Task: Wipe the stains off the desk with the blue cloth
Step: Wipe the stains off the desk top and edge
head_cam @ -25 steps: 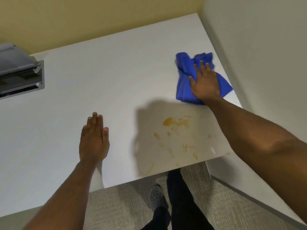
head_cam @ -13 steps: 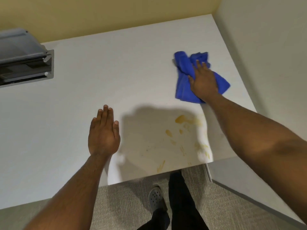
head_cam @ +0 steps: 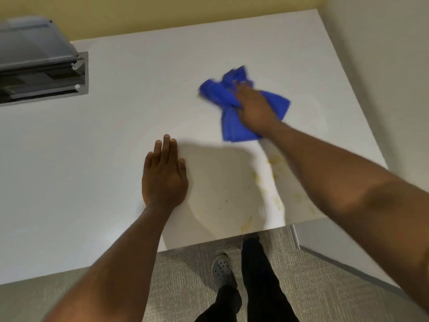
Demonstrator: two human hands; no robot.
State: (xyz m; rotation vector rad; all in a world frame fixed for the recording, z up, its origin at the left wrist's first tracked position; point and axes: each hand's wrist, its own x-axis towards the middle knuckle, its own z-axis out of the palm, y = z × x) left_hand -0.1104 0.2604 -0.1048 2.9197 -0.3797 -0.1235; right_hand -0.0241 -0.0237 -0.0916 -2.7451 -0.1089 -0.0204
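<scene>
Desk: the broad white flat-topped desk (head_cam: 116,147) is filling most of the frame and is reading as rigid and smooth, so a cloth is likely sliding over it with little drag; one desk.
Grey unit: a grey boxy slotted device (head_cam: 39,66) is sitting at the upper left of the frame, well apart from the work; one.
Legs and shoe: dark trouser legs and one grey perforated shoe (head_cam: 221,270) are showing on the carpet at the bottom centre.
Left hand: the left hand (head_cam: 163,176) is lying palm down at the centre of the frame, fingers straight and close together, gripping nothing and seemingly bracing the person.
Right hand: the right hand (head_cam: 253,105) is pressing down at the upper right of centre, fingers partly curled into the fabric and bunching it; it is blurred, so the exact grip is hard to tell.
Cloth: the crumpled bright blue soft cloth (head_cam: 228,126) is lying on the desk under that hand, just above the stains; it is looking light, limp and likely to fold or slip, so pinning it under a flat palm at its middle is seeming the best hold; one cloth.
Stains: yellowish-brown smears and specks (head_cam: 257,176) are scattered at the lower right of the desk near its front edge, partly hidden by the right forearm; several, too faint to count exactly.
</scene>
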